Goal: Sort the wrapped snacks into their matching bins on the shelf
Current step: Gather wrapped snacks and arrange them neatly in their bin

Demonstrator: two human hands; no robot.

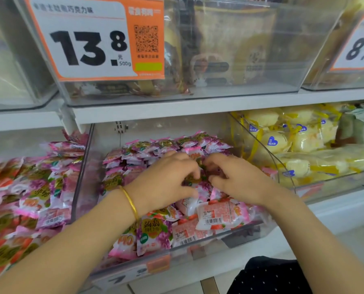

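A clear plastic bin [82,172] on the lower shelf is filled with pink and purple wrapped snacks [153,232]; some wrappers near the front are orange-pink with barcodes [219,213]. Both my hands are inside this bin, over the middle of the pile. My left hand [166,179], with a gold bangle on the wrist, has its fingers curled onto a purple-wrapped snack [192,180]. My right hand [238,177] faces it, its fingers curled on the same cluster of wrappers. What exactly each hand holds is hidden by the fingers.
To the left is a bin of similar pink and orange snacks [28,198]. To the right stands a bin of yellow wrapped cakes [304,149]. The upper shelf carries clear bins, one with a large 13.8 price label [92,39].
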